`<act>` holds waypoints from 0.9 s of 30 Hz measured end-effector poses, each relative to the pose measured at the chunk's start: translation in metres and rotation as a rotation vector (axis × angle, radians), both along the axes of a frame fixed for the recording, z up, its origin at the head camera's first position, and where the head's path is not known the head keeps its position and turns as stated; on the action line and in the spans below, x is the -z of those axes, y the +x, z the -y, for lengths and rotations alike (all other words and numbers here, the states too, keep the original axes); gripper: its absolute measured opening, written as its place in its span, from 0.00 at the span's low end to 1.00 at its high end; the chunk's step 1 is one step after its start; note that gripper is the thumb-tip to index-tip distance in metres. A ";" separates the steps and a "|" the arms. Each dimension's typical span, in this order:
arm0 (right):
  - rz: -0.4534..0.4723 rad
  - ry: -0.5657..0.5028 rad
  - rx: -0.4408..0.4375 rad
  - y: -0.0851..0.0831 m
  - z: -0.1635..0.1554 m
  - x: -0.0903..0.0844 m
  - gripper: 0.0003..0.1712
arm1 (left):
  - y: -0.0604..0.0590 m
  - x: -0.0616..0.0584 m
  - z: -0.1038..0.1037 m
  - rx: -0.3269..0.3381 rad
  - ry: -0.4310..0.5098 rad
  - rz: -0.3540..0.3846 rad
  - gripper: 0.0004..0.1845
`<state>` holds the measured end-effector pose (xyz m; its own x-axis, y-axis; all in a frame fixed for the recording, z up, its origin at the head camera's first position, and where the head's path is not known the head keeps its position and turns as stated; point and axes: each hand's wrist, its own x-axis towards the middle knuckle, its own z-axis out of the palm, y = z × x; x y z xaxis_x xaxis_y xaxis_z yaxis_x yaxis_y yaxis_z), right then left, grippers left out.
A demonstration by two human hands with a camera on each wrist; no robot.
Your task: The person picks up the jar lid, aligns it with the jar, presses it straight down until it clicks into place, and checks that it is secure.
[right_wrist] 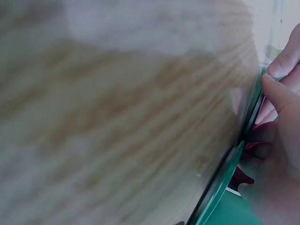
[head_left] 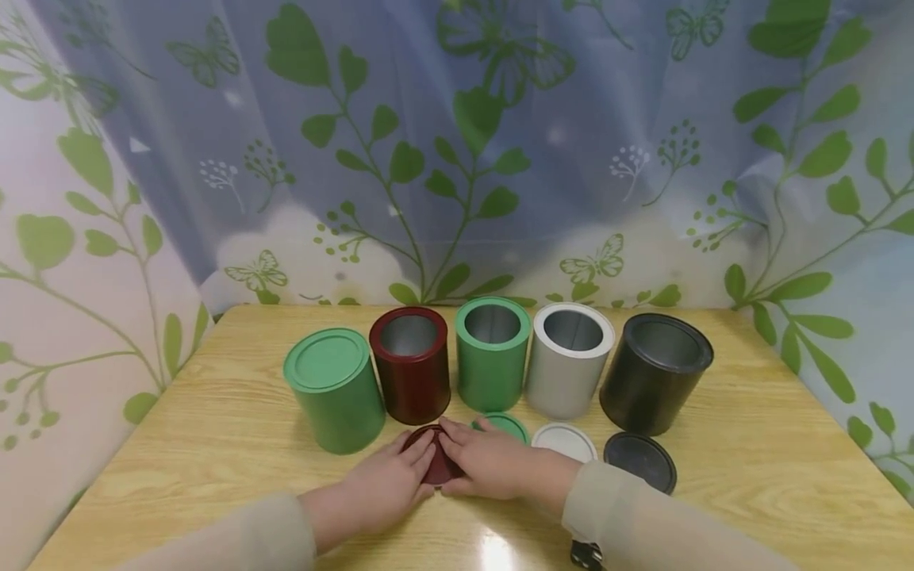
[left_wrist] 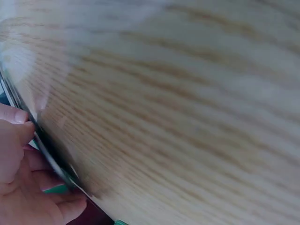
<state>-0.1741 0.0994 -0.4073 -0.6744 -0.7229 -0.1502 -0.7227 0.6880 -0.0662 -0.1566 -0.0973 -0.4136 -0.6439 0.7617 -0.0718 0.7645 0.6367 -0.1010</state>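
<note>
A: Status of hands?

B: Left hand (head_left: pixel 389 484) and right hand (head_left: pixel 485 464) meet over the dark-red lid (head_left: pixel 434 468), which lies flat on the table (head_left: pixel 214 444) directly in front of the dark-red can (head_left: pixel 412 365). Fingers of both rest on the lid from opposite sides, lightly bent. Whether they pinch the rim or only press on top, I cannot tell; wrist views are mostly blurred wood grain.

A: Why two hands on one lid?

B: Prob. because it's thin and lies flush w/ the surface: opposing contact steadies it. That's my judgement only.

A: Layout of the rest?

B: Five cans in a row. Large green can (head_left: pixel 336 388), far left, has its lid on. The dark-red one, the small green can (head_left: pixel 493 353), the white can (head_left: pixel 569 358) and the black can (head_left: pixel 654 373) stand open. Each loose lid sits just in front of its own can: green lid (head_left: pixel 508 424), white lid (head_left: pixel 564 440), black lid (head_left: pixel 640 461). Colour pairing looks deliberate.

A: Surface, room?

B: Light wood-grain tabletop, glossy, w/ a glare spot near the front edge. Behind and at both sides hangs a curtain (head_left: pixel 457 159), blue-white, printed w/ green leaves and butterflies.
</note>
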 end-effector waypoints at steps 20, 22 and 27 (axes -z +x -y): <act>0.071 -0.217 -0.014 0.009 -0.019 -0.022 0.39 | 0.006 -0.010 0.007 0.030 0.206 -0.114 0.27; 0.049 -0.218 -0.014 0.010 -0.019 -0.028 0.39 | 0.007 -0.015 0.007 0.028 0.220 -0.129 0.27; 0.038 -0.221 0.008 0.012 -0.020 -0.045 0.40 | 0.008 -0.032 0.007 0.018 0.247 -0.157 0.27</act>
<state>-0.1625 0.1189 -0.3624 -0.6775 -0.7354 -0.0140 -0.7111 0.6597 -0.2433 -0.1488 -0.1047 -0.3813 -0.6189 0.7549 0.2168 0.7629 0.6435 -0.0627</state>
